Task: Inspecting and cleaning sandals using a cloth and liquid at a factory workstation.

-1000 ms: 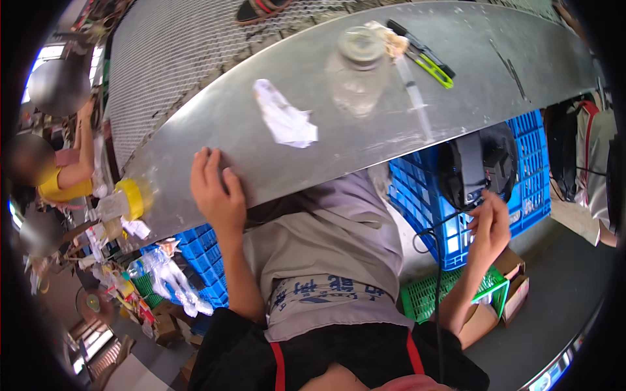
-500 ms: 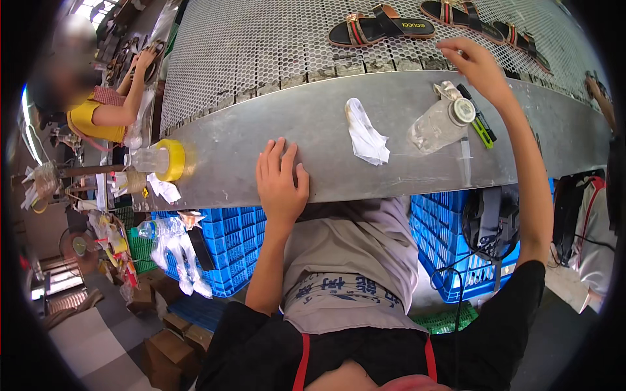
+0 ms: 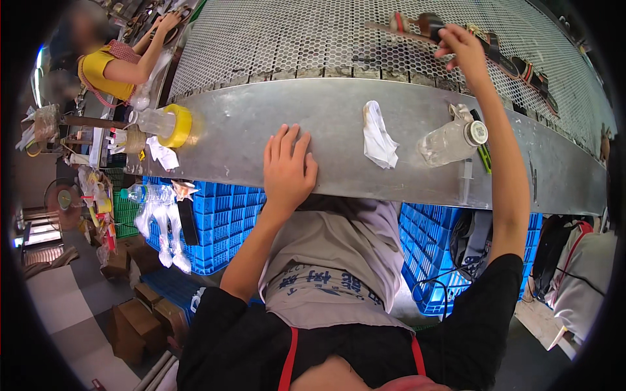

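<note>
My left hand point(image 3: 289, 166) lies flat on the metal ledge point(image 3: 228, 146), fingers stretched out and nothing in them. Over the perforated conveyor belt point(image 3: 287, 45) my right hand point(image 3: 462, 51) reaches out with its fingers bent on the end of a sandal point(image 3: 412, 29). This sandal has a thin sole and a dark strap; it is tilted nearly edge-on and blurred by motion. To the right of that hand rest another strapped sandal point(image 3: 493, 52) and one more sandal point(image 3: 538, 81). Below my right forearm stands a clear bottle with a white cap point(image 3: 453, 143).
A white cloth point(image 3: 378, 140) lies mid-ledge. Beside the bottle are a green cutter point(image 3: 484, 158) and a syringe point(image 3: 466, 174). At left sits a yellow tape roll point(image 3: 176, 126). Blue crates point(image 3: 225, 225) stand below the ledge. A person in yellow point(image 3: 111, 72) works at far left.
My right hand has come down onto the sandal nearest it, and that sandal has tipped from flat to edge-on. My left hand stays on the ledge. The whole view has shifted slightly.
</note>
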The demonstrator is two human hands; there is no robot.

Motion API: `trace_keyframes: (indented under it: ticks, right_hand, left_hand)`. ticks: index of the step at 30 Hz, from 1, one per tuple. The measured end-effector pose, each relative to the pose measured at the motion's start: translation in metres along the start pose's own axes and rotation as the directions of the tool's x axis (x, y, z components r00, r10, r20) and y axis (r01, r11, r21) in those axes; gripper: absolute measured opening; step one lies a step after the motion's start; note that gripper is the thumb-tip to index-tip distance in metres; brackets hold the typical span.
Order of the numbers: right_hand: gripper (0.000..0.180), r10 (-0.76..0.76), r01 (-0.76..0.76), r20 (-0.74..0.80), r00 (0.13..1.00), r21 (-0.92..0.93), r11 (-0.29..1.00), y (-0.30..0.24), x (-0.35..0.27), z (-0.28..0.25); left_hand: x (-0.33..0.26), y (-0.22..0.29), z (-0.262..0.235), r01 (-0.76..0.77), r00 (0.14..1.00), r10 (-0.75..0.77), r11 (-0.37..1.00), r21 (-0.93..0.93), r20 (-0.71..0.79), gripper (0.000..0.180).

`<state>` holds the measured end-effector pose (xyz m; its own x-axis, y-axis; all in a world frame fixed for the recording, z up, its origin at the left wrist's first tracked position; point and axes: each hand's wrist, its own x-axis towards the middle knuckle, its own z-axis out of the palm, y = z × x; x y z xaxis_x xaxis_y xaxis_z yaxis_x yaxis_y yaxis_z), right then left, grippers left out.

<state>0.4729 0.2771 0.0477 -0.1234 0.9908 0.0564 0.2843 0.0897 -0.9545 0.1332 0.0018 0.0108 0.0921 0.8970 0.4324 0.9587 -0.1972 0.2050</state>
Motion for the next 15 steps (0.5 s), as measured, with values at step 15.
trace_keyframes:
  ticks: [15]
  right_hand:
    - [0.028,-0.821,0.807,0.321,0.473,-0.532,0.257,-0.207,-0.253,0.001]
  left_hand:
    - [0.025,0.094,-0.094,0.032,0.997,-0.027,-0.738,-0.674,0.077,0.052]
